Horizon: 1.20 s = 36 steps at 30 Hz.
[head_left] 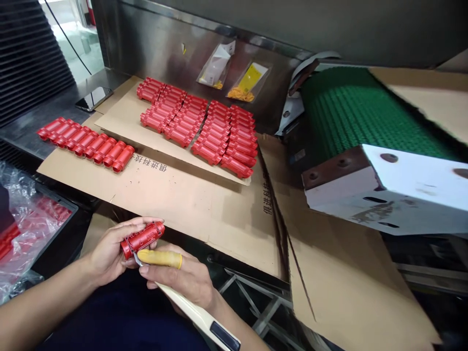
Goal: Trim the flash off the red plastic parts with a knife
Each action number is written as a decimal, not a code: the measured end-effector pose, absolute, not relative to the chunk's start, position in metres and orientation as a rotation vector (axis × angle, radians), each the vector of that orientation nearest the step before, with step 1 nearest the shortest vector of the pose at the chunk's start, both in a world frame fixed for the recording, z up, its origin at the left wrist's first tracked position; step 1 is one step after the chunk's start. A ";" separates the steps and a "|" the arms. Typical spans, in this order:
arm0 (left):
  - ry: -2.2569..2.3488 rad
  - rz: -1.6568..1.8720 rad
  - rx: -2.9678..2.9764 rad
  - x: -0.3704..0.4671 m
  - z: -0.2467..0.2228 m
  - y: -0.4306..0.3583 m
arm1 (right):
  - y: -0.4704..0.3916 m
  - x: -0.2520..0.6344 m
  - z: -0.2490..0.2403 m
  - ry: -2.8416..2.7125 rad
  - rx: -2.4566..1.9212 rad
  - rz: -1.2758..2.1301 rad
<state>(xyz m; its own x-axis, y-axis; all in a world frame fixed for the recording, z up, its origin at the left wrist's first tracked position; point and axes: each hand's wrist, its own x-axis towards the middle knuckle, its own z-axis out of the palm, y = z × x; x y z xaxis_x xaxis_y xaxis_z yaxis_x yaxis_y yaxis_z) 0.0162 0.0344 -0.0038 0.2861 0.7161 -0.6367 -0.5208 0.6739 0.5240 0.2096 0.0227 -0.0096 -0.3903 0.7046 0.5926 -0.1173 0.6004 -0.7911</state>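
Observation:
My left hand (109, 251) is closed around a red plastic cylindrical part (143, 239), which is tilted and has slots and raised edges along its side. In my right hand (190, 278) is a slim cream-handled tool (192, 309) with a thin curved metal tip (137, 258). That tip meets the lower edge of the red part. A yellow finger cot (161, 258) covers my right index finger, which lies along the tool close to the part. The handle's far end has a dark panel and points down toward my right forearm.
Rows of red parts (185, 119) lie on a cardboard sheet (219, 214), with another row (87, 144) at left. A phone (94, 99) and two plastic bags (249, 83) lie behind. A green conveyor belt (365, 112) stands right; a plastic-lined crate (69, 219) stands left.

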 end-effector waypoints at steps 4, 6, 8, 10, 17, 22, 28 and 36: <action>0.979 0.837 0.251 0.016 -0.004 0.035 | 0.023 0.209 -0.012 -1.768 -0.478 0.975; 0.977 0.835 0.264 0.016 -0.003 0.035 | 0.024 0.209 -0.013 -1.790 -0.462 0.961; 0.976 0.829 0.273 0.016 -0.003 0.035 | 0.024 0.209 -0.014 -1.798 -0.434 0.939; 0.978 0.828 0.281 0.016 -0.001 0.035 | 0.025 0.211 -0.013 -1.807 -0.423 0.934; 0.984 0.822 0.316 0.018 0.004 0.036 | 0.027 0.213 -0.009 -1.831 -0.421 0.906; 0.978 0.837 0.325 0.016 0.002 0.037 | 0.025 0.213 -0.006 -1.804 -0.461 0.926; 1.013 0.837 0.342 0.016 0.000 0.038 | 0.029 0.215 -0.002 -1.890 -0.526 0.937; 0.952 0.900 0.358 0.021 -0.001 0.042 | 0.024 0.216 0.025 -2.049 -0.601 1.081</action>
